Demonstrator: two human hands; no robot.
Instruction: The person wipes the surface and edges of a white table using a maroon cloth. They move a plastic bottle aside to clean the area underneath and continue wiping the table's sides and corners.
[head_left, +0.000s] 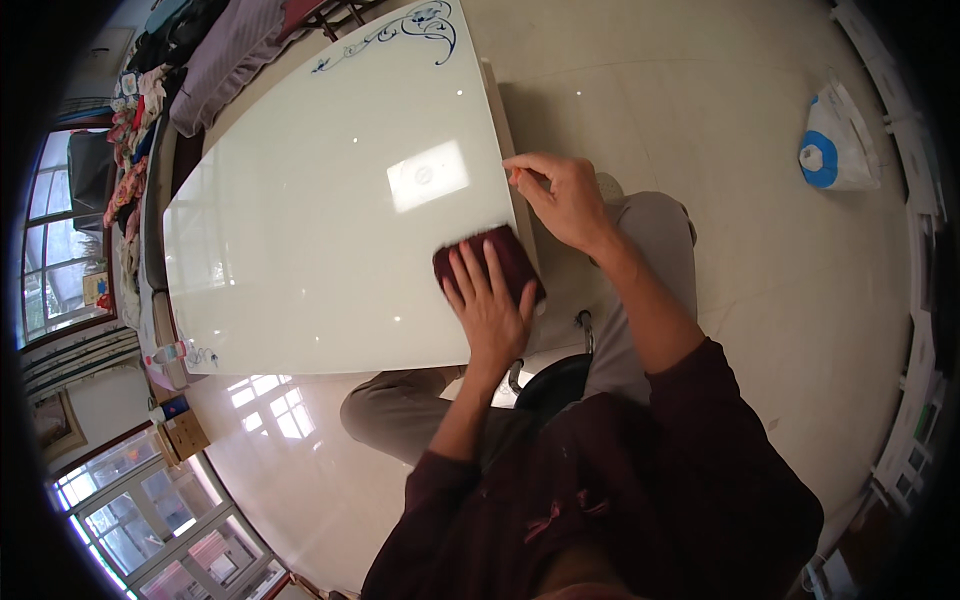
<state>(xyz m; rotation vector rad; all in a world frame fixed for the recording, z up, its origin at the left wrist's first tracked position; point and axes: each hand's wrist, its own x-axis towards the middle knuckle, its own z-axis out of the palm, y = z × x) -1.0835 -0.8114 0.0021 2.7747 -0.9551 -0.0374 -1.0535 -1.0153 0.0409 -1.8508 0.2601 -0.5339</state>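
Observation:
A dark maroon folded piece of fabric (511, 251) with a fuzzy edge lies near the right edge of the white glossy table (300, 225). Flat on top of it rests my left hand (489, 307), fingers spread, thumb by the cloth's right side. My right hand (561, 191) is raised at the table's right edge, above and to the right of the fabric. Its thumb and forefinger pinch a small orange object (515, 175), mostly hidden by the fingers. Whether any thread runs between that hand and the fabric cannot be made out.
A black stool seat (555, 390) with metal parts is by my legs. On the floor at right stands a white and blue bag (832, 146). A plastic bottle (166, 352) is at the table's far left corner. Clothes (131, 172) are heaped beyond the table.

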